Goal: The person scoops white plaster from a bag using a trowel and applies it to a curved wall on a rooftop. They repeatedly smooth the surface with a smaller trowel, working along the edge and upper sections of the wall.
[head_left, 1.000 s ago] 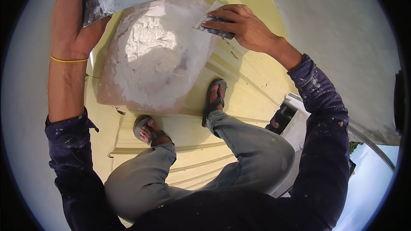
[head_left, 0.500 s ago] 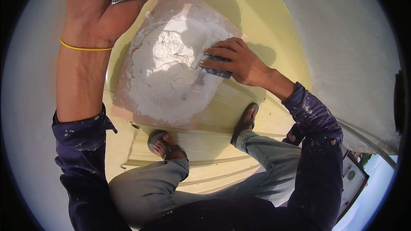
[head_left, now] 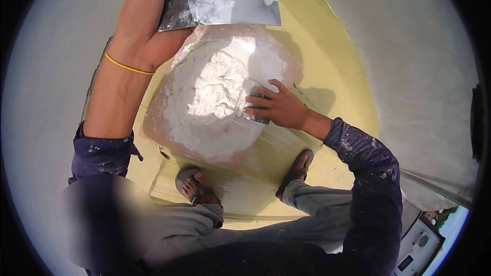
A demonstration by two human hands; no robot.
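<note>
Thick white paste [head_left: 217, 87], lumpy where sunlit and smeared thin toward its edges, lies on a pinkish board [head_left: 155, 128], the right hand [head_left: 283, 105] pinching a flat scraper [head_left: 248, 93] under spread fingers [head_left: 262, 101] at the paste's right side, the left hand [head_left: 153, 38] clasping a paste-streaked metal plate [head_left: 220, 13], its grip partly hidden

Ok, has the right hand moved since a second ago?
Yes: against the board, the right hand has shifted left and toward the person, closer to the white mound.
</note>
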